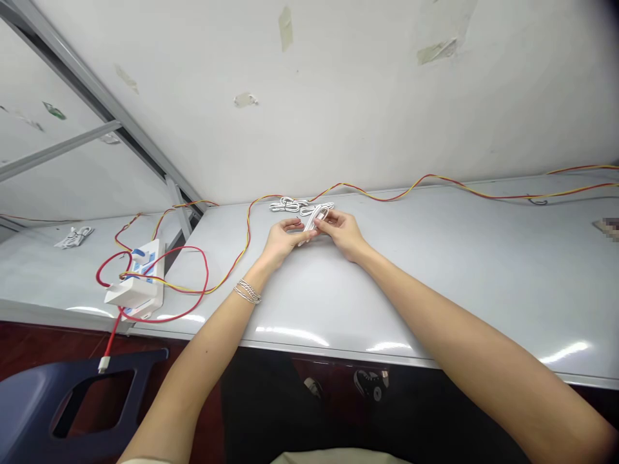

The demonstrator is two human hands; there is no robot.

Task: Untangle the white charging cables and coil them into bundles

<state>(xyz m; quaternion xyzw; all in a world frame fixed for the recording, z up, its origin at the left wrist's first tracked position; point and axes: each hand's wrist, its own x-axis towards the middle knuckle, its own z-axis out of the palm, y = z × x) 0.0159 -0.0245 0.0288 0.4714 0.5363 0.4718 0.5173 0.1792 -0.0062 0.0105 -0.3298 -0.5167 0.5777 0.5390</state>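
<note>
On the pale desk [309, 303], the left hand [285, 237] and right hand [342, 233] are close together, both closed on a folded white cable [310, 225] held just above the surface. Just behind them lies a coiled white cable [287, 205], beside a red-and-yellow wire [382, 198] that runs across the desk to a white power strip [138, 277] at left. A chain bracelet [247, 291] circles the left wrist

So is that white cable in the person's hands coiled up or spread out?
Coiled: the white cable is gathered in narrow loops between the left hand and right hand.
</note>
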